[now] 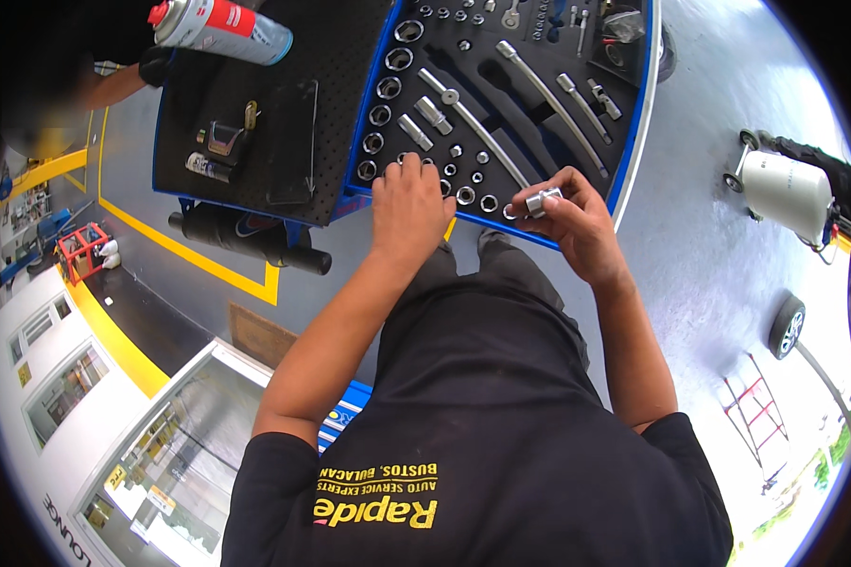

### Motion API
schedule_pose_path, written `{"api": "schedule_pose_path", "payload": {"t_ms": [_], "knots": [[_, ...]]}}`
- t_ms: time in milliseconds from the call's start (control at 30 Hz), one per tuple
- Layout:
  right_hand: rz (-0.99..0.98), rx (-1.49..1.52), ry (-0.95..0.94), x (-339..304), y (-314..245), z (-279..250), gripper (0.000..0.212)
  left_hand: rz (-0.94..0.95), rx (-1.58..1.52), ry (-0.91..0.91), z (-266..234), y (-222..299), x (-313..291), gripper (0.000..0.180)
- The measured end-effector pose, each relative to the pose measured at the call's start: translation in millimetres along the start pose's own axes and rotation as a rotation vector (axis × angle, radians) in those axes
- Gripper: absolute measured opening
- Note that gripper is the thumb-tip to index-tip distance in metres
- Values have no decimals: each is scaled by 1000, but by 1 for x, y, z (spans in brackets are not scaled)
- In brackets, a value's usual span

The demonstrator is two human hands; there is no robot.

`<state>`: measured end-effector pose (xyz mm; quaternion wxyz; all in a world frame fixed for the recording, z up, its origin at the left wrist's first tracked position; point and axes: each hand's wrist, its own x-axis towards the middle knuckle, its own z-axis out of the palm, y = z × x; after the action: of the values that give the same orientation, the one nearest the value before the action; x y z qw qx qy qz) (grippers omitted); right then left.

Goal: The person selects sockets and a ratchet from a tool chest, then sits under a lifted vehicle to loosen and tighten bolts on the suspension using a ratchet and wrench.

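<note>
- above the near right corner of the tool tray (416, 99), a silver socket (543, 201) sits pinched between the thumb and fingers of our right hand (581, 222), which is closed on it.
- at the tray's near edge, toward its left corner, our left hand (408, 213) bends its fingers over the sockets; the fingertips are hidden, so we cannot tell whether they grip anything.
- between our hands, small sockets (465, 196) line the near edge.
- beyond them we see a long silver bar (482, 129) lying slantwise, its near end close to our right hand.
- along the tray's left side runs a row of big sockets (379, 115).
- left of the tray is a black shelf (340, 66), with a spray can (225, 30) toward its far side.
- well off to our right, a white tank (785, 189) and a wheel (787, 324) stand on the floor.
</note>
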<state>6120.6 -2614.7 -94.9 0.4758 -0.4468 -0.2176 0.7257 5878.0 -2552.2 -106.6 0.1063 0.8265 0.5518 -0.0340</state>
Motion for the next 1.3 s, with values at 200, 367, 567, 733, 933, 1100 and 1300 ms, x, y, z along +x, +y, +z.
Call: {"api": "schedule_pose_path", "payload": {"t_ms": [200,367,567,733,933,1100,1300], "knots": [[99,36,94,1,10,-14,17,187,143,2,-6,-2,15,31],[58,78,143,-6,7,-26,26,263,-206,84,-30,-11,6,31],[5,173,179,-20,-5,-49,34,-158,-1360,-262,-58,-3,-7,33],[-26,124,163,-29,-16,-55,32,20,-1628,-274,-91,28,4,39],[-62,116,380,-48,-25,-57,29,274,-1650,-271,-112,52,25,37],[-45,225,430,-52,-12,-65,29,362,-1646,-273,-119,61,34,35],[-93,139,468,-52,-5,-65,29,387,-1685,-334,-127,55,39,38]]}}
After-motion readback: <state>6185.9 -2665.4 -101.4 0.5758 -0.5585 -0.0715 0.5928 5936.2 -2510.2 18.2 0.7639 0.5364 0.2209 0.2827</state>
